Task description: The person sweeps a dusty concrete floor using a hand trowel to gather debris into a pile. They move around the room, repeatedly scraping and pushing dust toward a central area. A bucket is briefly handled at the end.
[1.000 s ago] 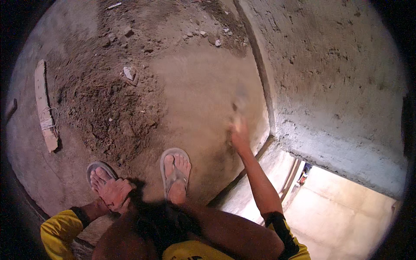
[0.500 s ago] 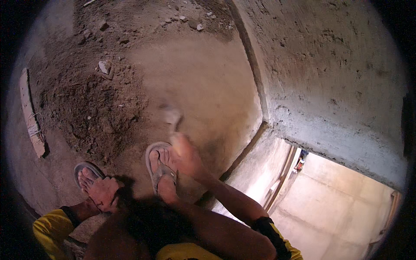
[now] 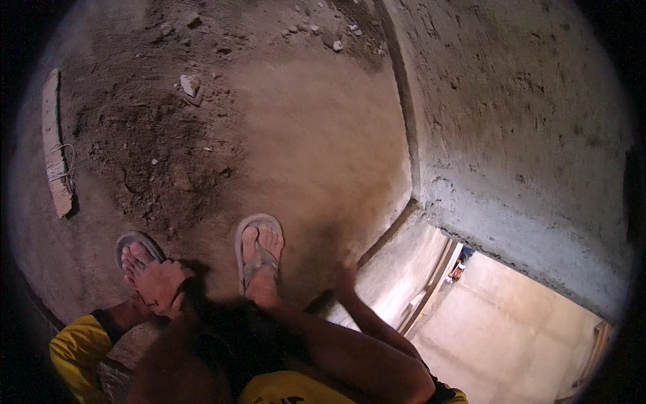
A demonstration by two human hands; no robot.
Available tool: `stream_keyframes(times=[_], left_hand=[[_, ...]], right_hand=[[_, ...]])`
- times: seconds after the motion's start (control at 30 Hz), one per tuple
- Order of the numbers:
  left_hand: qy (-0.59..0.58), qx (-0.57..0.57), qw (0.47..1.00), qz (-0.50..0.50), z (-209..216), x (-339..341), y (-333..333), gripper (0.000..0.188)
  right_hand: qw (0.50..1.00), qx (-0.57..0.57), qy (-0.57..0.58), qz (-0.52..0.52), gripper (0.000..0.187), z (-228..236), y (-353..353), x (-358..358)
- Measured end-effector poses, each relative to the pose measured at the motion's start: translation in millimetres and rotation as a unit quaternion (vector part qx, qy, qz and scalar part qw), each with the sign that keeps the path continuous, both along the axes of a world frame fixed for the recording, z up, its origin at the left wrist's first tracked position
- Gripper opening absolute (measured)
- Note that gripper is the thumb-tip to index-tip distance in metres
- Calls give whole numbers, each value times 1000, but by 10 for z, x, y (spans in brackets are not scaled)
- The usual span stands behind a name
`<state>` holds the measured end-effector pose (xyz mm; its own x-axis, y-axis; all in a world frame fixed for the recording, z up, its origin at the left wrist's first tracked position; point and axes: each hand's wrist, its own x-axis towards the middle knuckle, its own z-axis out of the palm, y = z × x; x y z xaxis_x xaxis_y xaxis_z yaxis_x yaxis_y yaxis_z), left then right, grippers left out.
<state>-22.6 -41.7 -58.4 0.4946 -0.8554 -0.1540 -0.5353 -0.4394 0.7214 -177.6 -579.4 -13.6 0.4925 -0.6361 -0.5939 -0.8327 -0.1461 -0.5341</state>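
Right hand (image 3: 346, 276): motion-blurred and dark, low over the smooth floor (image 3: 316, 128) near the wall's foot. Can't tell how far open it is; a faint pale smear at its fingertips could be a held item, can't make it out. Can't tell whether it touches the floor either. Left hand (image 3: 163, 286) lies over the left foot (image 3: 139, 257), finger spread unclear, dark below it.

Smooth floor runs between the dirt (image 3: 161, 155) and the wall (image 3: 511, 128). Right sandal (image 3: 260, 258) stands at its near edge. White stone (image 3: 190, 85) sits at the top of the dirt; board (image 3: 52, 128) with cord (image 3: 59, 165) lies far left. Lower right, an opening shows pale floor (image 3: 511, 316) and a small red item, too small to identify. Knees and shorts lost in shadow; both sleeves cut by the lower edge.
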Motion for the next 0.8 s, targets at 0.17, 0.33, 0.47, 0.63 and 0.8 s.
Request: stream_keyframes(times=[0.17,0.33,0.47,0.63,0.8], left_hand=[[-82,-7,997,5,-47,-23,-7,68],[159,-29,987,4,54,148,-76,59],[69,18,997,-38,156,292,-137,61],[296,202,930,-80,469,500,-278,71],[316,89,944,-24,119,273,-130,75]], right_hand=[[991,43,-9,129,43,95,1047,422],[986,157,-8,-50,47,332,570,383],[995,31,50,86,50,103,-28,-418],[953,273,-75,-112,45,152,725,141],[952,272,72,-122,44,785,1241,1025]])
